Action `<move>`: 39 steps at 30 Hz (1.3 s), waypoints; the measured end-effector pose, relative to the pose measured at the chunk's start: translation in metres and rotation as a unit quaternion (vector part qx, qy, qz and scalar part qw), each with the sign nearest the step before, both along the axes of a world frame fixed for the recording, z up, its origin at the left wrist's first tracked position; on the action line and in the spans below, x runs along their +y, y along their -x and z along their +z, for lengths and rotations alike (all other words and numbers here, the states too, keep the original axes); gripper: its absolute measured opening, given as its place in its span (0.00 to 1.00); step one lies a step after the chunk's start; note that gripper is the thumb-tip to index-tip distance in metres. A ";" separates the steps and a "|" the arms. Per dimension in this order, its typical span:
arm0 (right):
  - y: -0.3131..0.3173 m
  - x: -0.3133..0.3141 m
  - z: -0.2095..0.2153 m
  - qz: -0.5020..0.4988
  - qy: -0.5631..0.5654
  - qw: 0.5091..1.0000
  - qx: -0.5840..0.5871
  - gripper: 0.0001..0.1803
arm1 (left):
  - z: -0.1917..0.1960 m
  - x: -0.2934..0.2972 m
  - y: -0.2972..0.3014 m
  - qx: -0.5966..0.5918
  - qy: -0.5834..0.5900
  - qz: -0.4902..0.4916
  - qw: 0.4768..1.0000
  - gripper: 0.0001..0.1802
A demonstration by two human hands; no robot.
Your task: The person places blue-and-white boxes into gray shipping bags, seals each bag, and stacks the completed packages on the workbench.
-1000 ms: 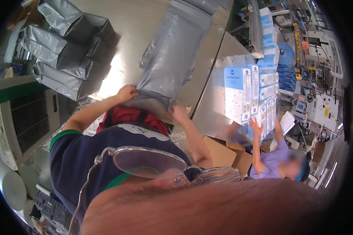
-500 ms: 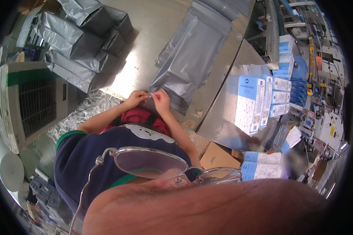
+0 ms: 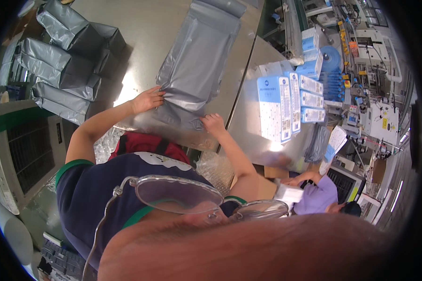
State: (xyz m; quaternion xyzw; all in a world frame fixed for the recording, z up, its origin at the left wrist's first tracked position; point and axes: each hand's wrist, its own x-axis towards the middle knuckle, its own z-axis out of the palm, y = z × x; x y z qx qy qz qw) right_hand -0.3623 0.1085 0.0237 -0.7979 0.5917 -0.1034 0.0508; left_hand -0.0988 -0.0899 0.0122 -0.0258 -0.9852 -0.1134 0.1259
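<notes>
A stack of flat grey plastic bags [image 3: 199, 56] lies lengthwise on the metal table in front of me. At the left edge of its near part, my left hand [image 3: 148, 99] closes its fingers on the grey plastic. My right hand [image 3: 213, 124] pinches the near right corner of the top bag, with the fingers bent together. Between the hands, the near end of the bag [image 3: 180, 112] is creased and spread out. My hands are well apart, one on each side of it.
Packed grey parcels [image 3: 65, 58] are piled at the far left, above a green-and-white machine with a grille [image 3: 30, 145]. Blue-and-white boxes [image 3: 274, 107] stand on the adjoining table at right. Below them, a person in a purple top [image 3: 316, 194] handles a white box [image 3: 288, 193].
My hands were close together at the bag's near left corner and have moved apart, the left to the left side, the right to the near right corner. A person has come into view at right.
</notes>
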 end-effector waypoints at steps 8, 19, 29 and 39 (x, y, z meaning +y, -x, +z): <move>-0.014 -0.051 -0.024 -0.497 0.052 0.739 -0.451 0.14 | -0.030 -0.001 0.053 0.116 -0.611 0.485 0.614 0.20; -0.010 -0.059 -0.034 -0.289 -0.032 0.915 -0.280 0.34 | 0.006 -0.029 0.107 0.025 -0.767 0.428 0.478 0.37; 0.006 -0.183 0.151 -0.141 0.055 0.794 -0.588 0.20 | 0.224 0.020 -0.088 0.038 -0.253 0.279 0.926 0.40; -0.215 -0.423 0.198 0.067 -0.160 0.868 -0.466 0.44 | 0.376 -0.038 -0.255 -0.076 0.134 0.442 0.884 0.32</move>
